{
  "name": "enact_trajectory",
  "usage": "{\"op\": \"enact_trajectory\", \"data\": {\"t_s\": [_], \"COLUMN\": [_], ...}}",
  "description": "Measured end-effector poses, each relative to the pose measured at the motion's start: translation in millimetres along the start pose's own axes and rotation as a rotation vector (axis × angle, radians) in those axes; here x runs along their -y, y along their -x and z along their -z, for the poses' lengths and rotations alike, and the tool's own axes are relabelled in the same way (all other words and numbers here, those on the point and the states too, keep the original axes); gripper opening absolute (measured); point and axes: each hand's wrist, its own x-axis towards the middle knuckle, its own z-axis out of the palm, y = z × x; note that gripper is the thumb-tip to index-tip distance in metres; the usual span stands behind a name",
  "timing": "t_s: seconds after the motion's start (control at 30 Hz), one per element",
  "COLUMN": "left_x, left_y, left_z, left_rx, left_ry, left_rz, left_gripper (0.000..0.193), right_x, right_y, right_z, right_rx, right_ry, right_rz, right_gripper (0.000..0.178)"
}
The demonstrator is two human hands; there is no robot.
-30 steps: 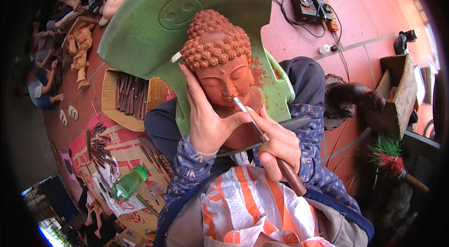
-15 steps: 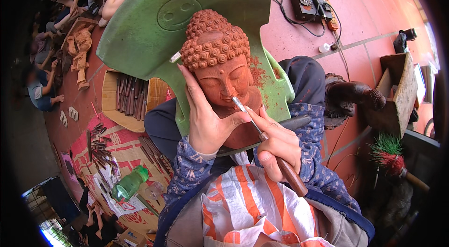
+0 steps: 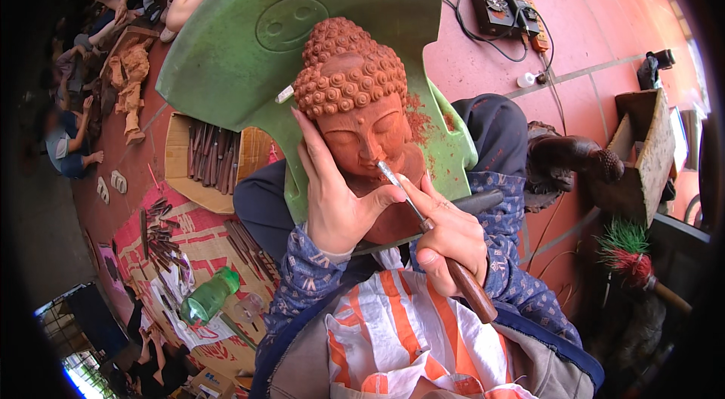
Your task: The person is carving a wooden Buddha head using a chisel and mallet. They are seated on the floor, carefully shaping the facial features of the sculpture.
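A reddish wooden Buddha bust with curled hair leans against a green plastic chair in front of me. My left hand cups its cheek, fingers laid along the side of the face and thumb stretched to the blade near the chin. My right hand is closed round a carving chisel with a dark wooden handle and steel blade. The blade's tip rests at the mouth, just under the nose. Reddish wood shavings lie on the chair beside the face.
On the left are a cardboard box of chisels, loose tools and a green bottle. At right stand a dark carving, a wooden box and a red-green brush. A corded black device lies beyond. Other people sit far left.
The bust has shifted very slightly in view. The chisel tip sits a little lower relative to the nose, at the mouth. Both hands keep their hold.
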Motion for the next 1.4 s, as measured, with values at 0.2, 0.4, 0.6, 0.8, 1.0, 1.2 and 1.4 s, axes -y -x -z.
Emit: {"op": "enact_trajectory", "data": {"t_s": [0.2, 0.4, 0.6, 0.8, 1.0, 1.2, 1.4], "left_x": [-0.9, 0.4, 2.8, 2.7, 4.0, 5.6, 6.7], "left_y": [0.2, 1.0, 1.7, 1.4, 0.7, -2.1, -1.2], "left_z": [0.1, 0.3, -0.1, -0.5, -1.2, -0.1, -0.2], "left_rx": [0.001, -0.007, -0.007, -0.013, -0.030, -0.026, -0.025], "left_ry": [0.017, -0.027, -0.019, -0.014, 0.009, -0.010, -0.002], "left_rz": [0.008, -0.012, -0.022, -0.024, -0.023, -0.056, -0.051], "left_gripper": [0.144, 0.141, 0.137, 0.135, 0.142, 0.151, 0.150], "right_x": [-5.6, -7.8, -9.5, -17.9, -35.7, -29.6, -11.4], "right_y": [0.8, -0.2, -1.2, -1.1, 1.7, 14.2, 10.3], "right_z": [-2.7, -4.0, -5.0, -8.9, -7.7, -9.6, -6.8], "right_rx": [-0.008, -0.001, -0.002, 0.015, -0.025, -0.215, -0.077], "right_ry": [0.031, 0.094, 0.159, 0.301, 0.385, 0.163, 0.111], "right_rz": [0.040, 0.071, 0.102, 0.173, 0.323, 0.142, 0.123], "right_gripper": [0.019, 0.019, 0.021, 0.029, 0.032, 0.037, 0.023]}}
